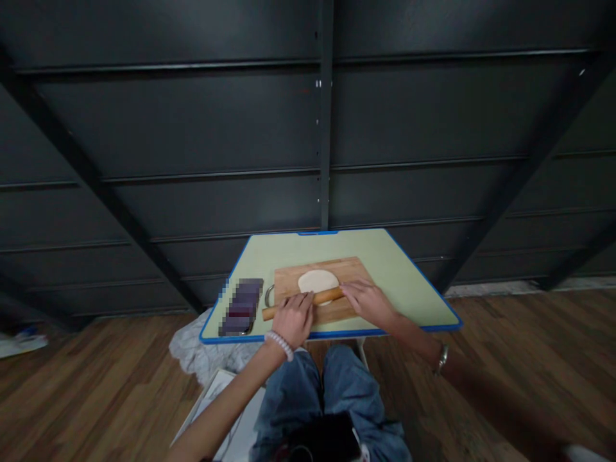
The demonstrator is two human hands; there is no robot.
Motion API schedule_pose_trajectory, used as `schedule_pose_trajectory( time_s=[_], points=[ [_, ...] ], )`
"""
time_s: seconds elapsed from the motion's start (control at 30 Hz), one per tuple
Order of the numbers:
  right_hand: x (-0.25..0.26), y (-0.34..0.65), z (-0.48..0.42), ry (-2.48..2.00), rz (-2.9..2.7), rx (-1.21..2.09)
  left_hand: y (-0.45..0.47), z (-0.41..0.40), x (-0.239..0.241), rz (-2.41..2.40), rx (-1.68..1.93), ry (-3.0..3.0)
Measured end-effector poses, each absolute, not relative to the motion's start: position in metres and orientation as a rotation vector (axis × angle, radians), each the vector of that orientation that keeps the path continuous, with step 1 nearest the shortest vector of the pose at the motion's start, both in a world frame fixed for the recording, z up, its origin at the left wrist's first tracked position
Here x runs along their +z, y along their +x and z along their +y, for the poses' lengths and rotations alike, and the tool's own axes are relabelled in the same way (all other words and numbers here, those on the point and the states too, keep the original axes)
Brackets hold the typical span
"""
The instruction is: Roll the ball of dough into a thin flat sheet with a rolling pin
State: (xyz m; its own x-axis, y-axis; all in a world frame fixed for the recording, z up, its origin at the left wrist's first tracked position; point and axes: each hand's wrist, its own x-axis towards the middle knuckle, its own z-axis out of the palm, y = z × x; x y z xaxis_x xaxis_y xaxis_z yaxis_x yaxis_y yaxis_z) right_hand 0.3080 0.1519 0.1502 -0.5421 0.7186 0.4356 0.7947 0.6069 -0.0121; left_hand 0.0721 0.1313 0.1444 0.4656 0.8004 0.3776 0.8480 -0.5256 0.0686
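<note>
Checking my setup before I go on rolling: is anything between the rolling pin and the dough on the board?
Nothing visible does. The rolling pin lies at the near edge of the dough on the wooden board, with the left hand and right hand on it.

No text, label or number can be read anywhere here
</note>
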Motion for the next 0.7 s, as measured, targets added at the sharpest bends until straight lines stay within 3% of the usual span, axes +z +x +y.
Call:
schedule_pose_trajectory(
  time_s=[0.13,0.37,0.57,0.7],
  points=[
    [0.151,0.293,0.168,-1.305,-2.366,-0.235,0.092,0.157,0.152,-1.658,-0.459,-2.476],
    [0.152,0.274,0.179,-1.497,-2.351,-0.155,0.094,0.200,0.146,-1.590,-0.284,-2.454],
    [0.159,0.280,0.198,-1.372,-2.499,-0.201,0.096,0.236,0.152,-1.550,-0.044,-2.702],
    [0.151,0.285,0.221,-1.336,-2.521,-0.224,0.099,0.251,0.156,-1.396,-0.091,-2.778]
  ],
)
